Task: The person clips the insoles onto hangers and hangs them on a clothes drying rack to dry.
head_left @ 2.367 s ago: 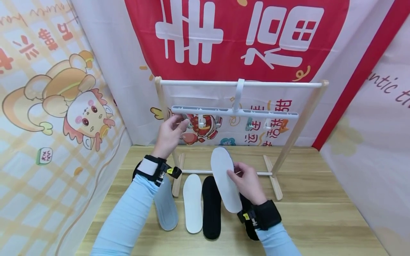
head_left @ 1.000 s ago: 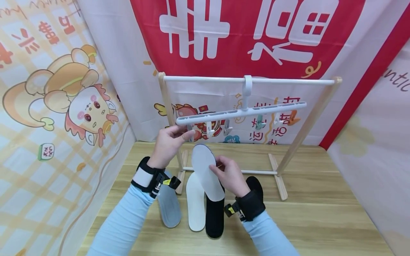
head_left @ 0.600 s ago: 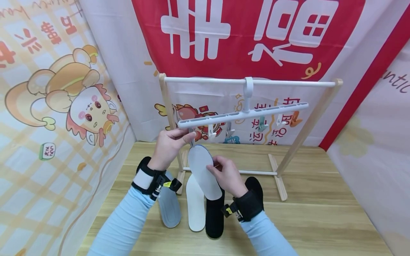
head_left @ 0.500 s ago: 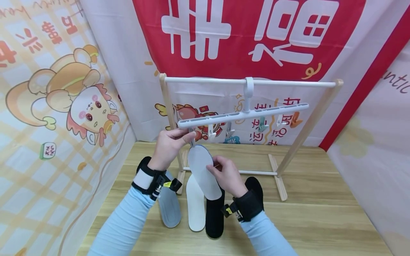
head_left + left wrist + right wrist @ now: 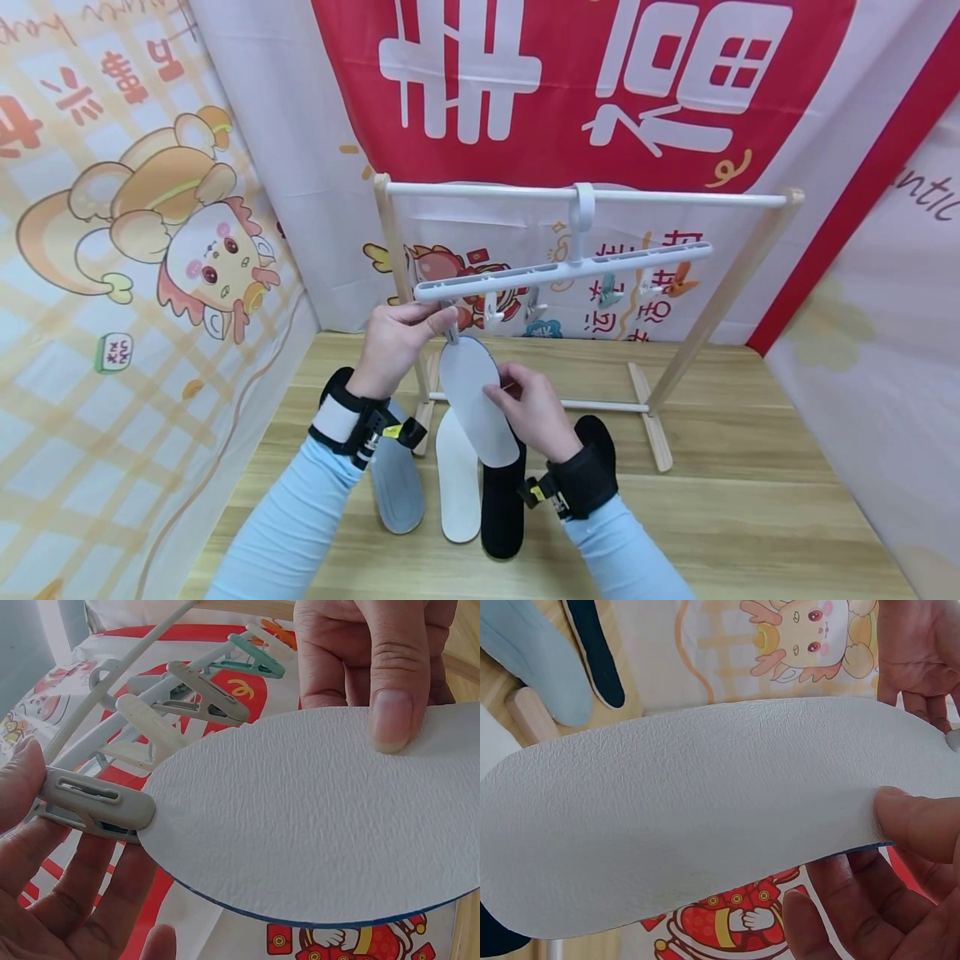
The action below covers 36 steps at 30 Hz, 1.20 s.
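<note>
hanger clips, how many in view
6: gray clip in the left hand, then, rightward along the hanger, white clip, second gray clip, teal clip, second white clip, orange clip.

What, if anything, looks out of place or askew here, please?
The white hanger hangs askew: it slants instead of running parallel with the top rail, appearing lower at the end where the left grip pinches a grey clip. Whether it is tilted or swivelled, I cannot tell. I see nothing spilled or damaged.
</note>
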Available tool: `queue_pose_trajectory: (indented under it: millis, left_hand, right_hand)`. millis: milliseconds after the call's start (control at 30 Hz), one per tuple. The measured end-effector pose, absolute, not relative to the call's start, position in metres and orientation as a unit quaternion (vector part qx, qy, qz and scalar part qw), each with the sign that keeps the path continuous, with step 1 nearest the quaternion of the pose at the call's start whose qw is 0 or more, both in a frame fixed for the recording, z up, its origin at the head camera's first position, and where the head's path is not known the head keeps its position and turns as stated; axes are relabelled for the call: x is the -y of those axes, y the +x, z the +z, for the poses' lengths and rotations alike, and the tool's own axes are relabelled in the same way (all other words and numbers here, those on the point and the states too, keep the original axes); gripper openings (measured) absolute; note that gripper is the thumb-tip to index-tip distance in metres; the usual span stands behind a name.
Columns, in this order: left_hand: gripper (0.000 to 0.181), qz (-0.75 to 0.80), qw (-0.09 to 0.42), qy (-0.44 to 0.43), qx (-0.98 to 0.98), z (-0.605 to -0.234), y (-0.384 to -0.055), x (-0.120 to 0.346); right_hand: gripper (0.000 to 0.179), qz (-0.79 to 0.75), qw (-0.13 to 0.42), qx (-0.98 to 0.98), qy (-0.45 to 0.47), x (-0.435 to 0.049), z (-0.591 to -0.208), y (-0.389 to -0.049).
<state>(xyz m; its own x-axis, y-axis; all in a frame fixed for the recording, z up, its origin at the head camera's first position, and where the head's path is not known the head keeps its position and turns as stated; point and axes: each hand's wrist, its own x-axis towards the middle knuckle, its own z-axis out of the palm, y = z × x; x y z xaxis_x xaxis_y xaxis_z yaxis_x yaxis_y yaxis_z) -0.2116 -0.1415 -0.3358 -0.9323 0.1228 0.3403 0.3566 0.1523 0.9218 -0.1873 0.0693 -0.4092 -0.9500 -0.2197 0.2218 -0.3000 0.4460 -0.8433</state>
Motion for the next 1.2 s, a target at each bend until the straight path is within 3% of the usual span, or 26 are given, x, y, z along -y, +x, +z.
queue_pose_trajectory:
  millis: [1200]
  left_hand:
    - [0.036, -0.623, 0.099, -0.16, 0.759, -0.3318, -0.2148, 0.1429]
  right_hand:
    - [0.012, 0.511, 0.052, 0.842, 0.166, -0.0633, -0.4053, -0.1905]
